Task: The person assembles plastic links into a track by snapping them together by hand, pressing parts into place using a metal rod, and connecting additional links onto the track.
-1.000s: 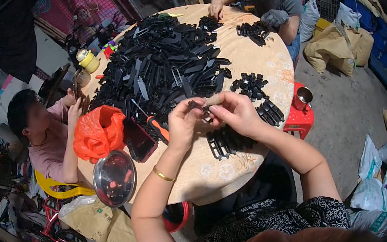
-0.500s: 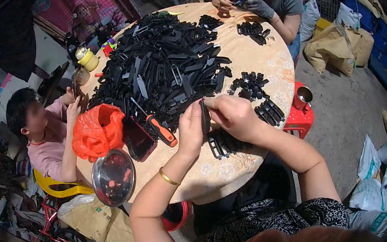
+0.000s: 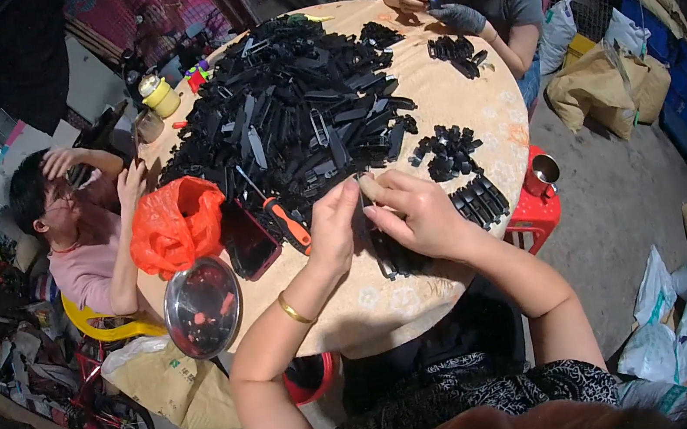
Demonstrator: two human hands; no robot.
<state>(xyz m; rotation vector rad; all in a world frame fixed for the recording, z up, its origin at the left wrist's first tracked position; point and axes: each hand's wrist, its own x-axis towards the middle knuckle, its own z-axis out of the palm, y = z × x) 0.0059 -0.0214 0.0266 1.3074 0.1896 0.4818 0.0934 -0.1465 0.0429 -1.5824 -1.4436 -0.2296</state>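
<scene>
Over the near side of the round table, my left hand and my right hand meet, both closed on one slim black plastic part. The fingers cover most of it. My right thumb and forefinger pinch at its upper end, and my left fingers hold its side. Just beyond my hands rises a large heap of black plastic parts. Right of my right hand lie a small pile of black clips and a row of black pieces. More black pieces lie partly hidden beneath my hands.
Left of my hands are an orange-handled screwdriver, a dark phone, a red plastic bag and a metal bowl. One person sits at left, another at far right. A red stool holds a metal cup.
My right hand has turned and its fingers have shifted on the part, the thumb now showing. The person at left has raised a hand to the head. The view has shifted slightly.
</scene>
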